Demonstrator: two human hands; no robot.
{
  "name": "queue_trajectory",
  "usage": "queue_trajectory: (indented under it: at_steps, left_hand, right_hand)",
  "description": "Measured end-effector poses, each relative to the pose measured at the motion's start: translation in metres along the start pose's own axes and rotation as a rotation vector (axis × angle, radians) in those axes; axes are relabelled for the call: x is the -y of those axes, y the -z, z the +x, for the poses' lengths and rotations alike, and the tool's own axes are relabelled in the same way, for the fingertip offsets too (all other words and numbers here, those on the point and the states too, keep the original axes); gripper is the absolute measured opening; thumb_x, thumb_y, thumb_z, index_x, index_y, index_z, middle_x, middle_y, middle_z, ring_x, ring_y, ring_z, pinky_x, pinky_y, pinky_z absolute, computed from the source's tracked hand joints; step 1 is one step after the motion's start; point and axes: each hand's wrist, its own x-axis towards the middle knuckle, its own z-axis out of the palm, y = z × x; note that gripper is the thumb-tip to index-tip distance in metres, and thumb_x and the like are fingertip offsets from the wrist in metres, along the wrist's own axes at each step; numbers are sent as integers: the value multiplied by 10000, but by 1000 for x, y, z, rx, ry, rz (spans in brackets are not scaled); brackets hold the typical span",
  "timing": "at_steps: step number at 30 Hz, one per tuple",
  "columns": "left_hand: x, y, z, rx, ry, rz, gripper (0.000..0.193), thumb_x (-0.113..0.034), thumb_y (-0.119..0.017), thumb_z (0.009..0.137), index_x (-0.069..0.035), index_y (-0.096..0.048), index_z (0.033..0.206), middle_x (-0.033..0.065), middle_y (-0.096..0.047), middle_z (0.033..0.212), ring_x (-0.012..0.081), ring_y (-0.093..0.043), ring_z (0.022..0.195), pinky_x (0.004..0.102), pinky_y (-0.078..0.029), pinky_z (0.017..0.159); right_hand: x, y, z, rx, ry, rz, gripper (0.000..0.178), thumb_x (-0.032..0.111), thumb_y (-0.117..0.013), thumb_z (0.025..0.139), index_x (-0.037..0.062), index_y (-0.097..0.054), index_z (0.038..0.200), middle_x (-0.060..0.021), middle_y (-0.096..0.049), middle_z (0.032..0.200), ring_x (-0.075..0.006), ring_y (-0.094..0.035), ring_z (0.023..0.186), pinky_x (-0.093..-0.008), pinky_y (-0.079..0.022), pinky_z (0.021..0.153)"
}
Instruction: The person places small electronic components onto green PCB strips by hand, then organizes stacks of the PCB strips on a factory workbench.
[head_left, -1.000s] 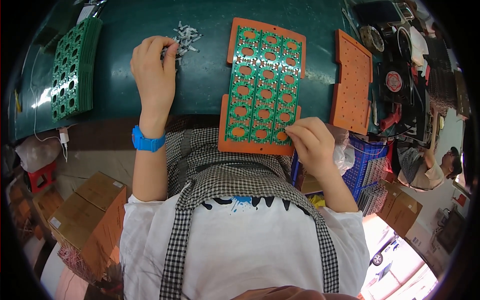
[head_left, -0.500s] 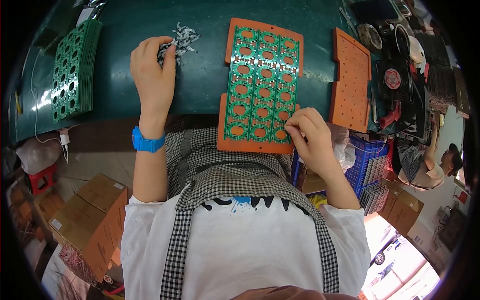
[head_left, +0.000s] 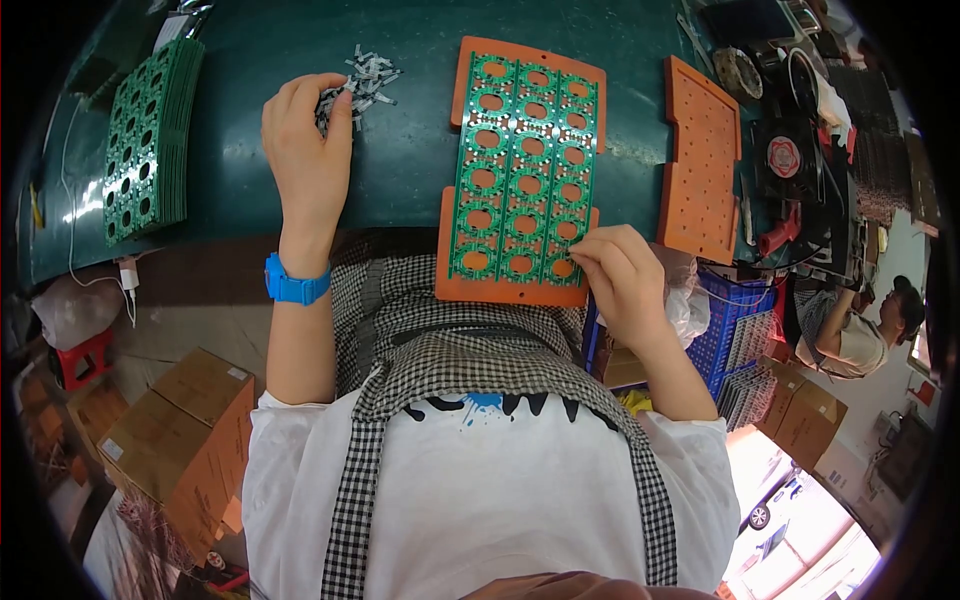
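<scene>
My left hand (head_left: 308,135) is at a loose pile of small pale parts with dark ends (head_left: 371,76) on the green table. Its thumb and forefinger tips close around a small pale part at the pile's near side; the other fingers curl over the pile and partly hide it. My right hand (head_left: 622,278) pinches at the lower right edge of a green circuit board panel (head_left: 504,170) with several oval cut-outs. What its fingertips hold, if anything, cannot be made out. The panel lies on an orange tray (head_left: 450,250) that overhangs the table's near edge.
A stack of green circuit panels (head_left: 150,140) stands at the left. To the right lies a second orange tray (head_left: 700,160), with tools and a red-handled object (head_left: 781,232) beyond. Cardboard boxes (head_left: 180,430) and a blue crate (head_left: 730,320) stand below. Another person (head_left: 855,330) is far right.
My right hand has shifted slightly down at the panel's edge, its fingers more closed together. My left hand has hardly moved. The person at far right has lowered an arm.
</scene>
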Motion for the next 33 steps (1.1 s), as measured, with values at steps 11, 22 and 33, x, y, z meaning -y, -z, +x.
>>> queue_trajectory:
  at_steps: [11,22,33]
  left_hand:
    - [1,3,-3,-18,-12,-19,135,-118,-616,866,-57,-649,983,74,-625,1008,271,-537,986,367,-414,868]
    - [-54,62,-29,807,-353,-94,872,-246,-825,617,-158,-421,1384,127,-406,1397,329,-351,1333,570,-231,1098]
    - [-65,29,-53,758,-394,-188,945,-338,-853,575,-184,-415,1399,154,-430,1291,330,-403,1265,591,-222,1089]
  right_hand:
    - [1,3,-6,64,25,4,222,-16,-686,721,26,-635,933,-78,-614,875,-259,-605,789,-338,-505,666]
    - [6,11,-1,153,-55,-52,257,49,-716,723,28,-625,962,-104,-604,961,-291,-595,877,-355,-510,732]
    - [-105,49,17,-118,-605,-612,590,473,-615,849,115,-520,1309,-155,-450,1345,-384,-426,1204,-468,-322,1040]
